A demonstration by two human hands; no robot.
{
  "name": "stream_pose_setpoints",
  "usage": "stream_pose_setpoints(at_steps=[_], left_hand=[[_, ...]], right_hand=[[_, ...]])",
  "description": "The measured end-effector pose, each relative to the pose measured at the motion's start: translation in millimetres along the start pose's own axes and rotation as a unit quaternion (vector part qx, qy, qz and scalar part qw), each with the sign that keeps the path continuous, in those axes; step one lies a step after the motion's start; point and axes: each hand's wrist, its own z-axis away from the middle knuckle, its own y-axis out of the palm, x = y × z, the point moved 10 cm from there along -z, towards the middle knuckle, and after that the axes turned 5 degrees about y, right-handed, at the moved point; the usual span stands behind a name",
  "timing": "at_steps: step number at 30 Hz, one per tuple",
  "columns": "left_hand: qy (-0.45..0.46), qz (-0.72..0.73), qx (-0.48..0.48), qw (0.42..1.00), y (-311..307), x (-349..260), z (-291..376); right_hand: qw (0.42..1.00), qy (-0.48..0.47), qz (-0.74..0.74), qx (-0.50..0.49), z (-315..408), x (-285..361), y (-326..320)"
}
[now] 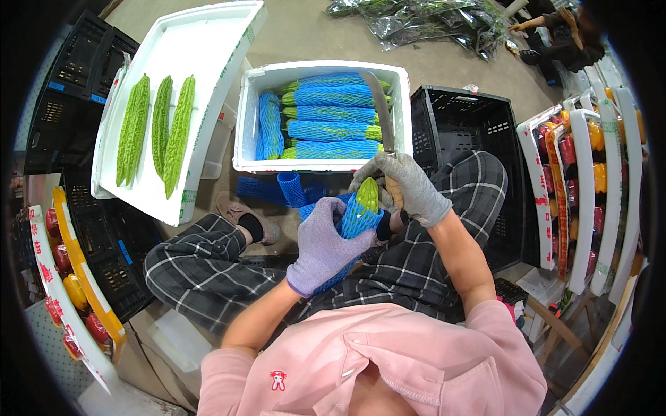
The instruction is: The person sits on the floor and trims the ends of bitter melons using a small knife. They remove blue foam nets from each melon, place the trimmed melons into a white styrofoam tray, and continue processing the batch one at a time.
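Note:
My left hand (329, 243), in a lilac knit glove, grips a bitter melon (368, 195) partly sleeved in blue foam netting (359, 222). The melon's bare green tip points away from me. In a grey glove, my right hand (411, 182) holds a knife by its wooden handle (394, 192). The long curved knife blade (384, 114) points up and away, over the foam box. Some of my right fingers are hidden behind the melon tip. Past my hands, a white foam box (322, 167) holds several netted bitter melons (333, 113).
Bare bitter melons (134, 132) lie on a white foam lid (187, 41) at left. Loose blue net sleeves (291, 188) are below the box. Black crates (468, 119) flank me. Trays of wrapped peppers (598, 177) stand at right. Another person (562, 41) sits far right near plastic-wrapped bundles (426, 21).

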Motion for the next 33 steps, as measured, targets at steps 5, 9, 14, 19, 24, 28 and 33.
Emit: stream_pose_setpoints(at_steps=[5, 9, 14, 19, 24, 28, 33], left_hand=[[-0.018, 0.026, 0.025, 0.999, 7.1, 10.1, 1.0], [-0.032, 0.044, 0.034, 0.998, 8.8, 12.9, 2.7], [0.026, 0.080, -0.016, 0.996, 3.1, 12.1, 5.0], [0.130, 0.001, -0.054, 0.990, -4.8, -0.1, 3.8], [0.080, -0.280, -0.025, 0.956, 0.5, 70.7, 1.9], [-0.051, -0.435, 0.135, 0.889, 30.7, 189.9, 28.1], [-0.028, -0.350, 0.146, 0.925, 32.5, 151.8, 25.8]], right_hand=[[0.991, 0.065, 0.110, 0.042, 11.3, 9.0, 15.3], [0.978, 0.090, 0.182, 0.056, 14.2, 2.3, 16.2], [0.981, 0.059, 0.182, 0.024, 13.4, 9.9, 9.4], [0.991, -0.041, 0.119, -0.054, 16.8, 33.5, -8.5], [0.967, -0.131, 0.125, -0.181, 51.1, 79.2, -75.3], [0.919, -0.314, -0.004, -0.239, 85.0, 108.3, -120.7], [0.906, -0.322, -0.172, -0.216, 86.9, 93.8, -144.8]])
